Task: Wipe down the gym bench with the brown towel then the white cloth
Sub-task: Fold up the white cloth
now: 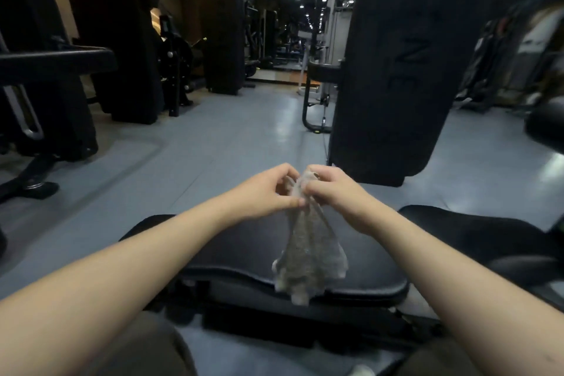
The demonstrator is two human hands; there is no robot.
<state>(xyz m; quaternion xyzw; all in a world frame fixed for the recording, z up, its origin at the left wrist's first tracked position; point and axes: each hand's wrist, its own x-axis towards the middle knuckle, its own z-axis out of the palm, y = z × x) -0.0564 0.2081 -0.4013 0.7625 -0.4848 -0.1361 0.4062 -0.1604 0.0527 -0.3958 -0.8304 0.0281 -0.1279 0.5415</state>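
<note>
Behind the dangling cloth, part of the black bench [244, 250] hidden; right end cut off by dark padding. Cloth colour hard to judge in dim light: greyish-brown towel [308, 256], bunched at top, hanging over the bench between both hands. Left hand [265, 192] and right hand [332, 192] raised close together, fingers curled, pinching the towel's top edge; forearms stretched forward.

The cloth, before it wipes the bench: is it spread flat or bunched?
Bunched. Both hands, left and right, pinch the cloth at its top; it hangs gathered over the bench.
</note>
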